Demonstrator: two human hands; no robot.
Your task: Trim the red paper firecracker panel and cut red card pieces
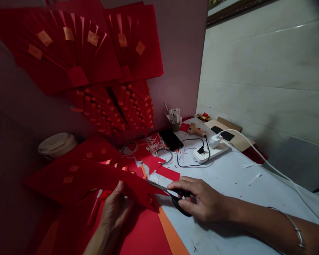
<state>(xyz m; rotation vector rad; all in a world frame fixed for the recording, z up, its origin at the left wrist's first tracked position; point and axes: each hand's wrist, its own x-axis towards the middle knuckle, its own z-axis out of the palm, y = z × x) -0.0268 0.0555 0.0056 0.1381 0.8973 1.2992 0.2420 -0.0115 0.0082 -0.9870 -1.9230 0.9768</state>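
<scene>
My right hand grips a pair of black-handled scissors, fingers in the loops. The blades reach left, at the right edge of a red sheet of paper. My left hand holds that sheet from its near side, thumb on top and the other fingers partly hidden beneath it. Small curled orange strips show along the sheet's far edge. Below lie a larger red sheet and an orange sheet. A red-and-white pen-like stick is just left of my left hand.
Beyond are paper scraps, a black phone, a glue gun, a white power strip with trailing cables and a pen cup. Red folded paper fans hang on the wall at upper left. A white roll sits below them.
</scene>
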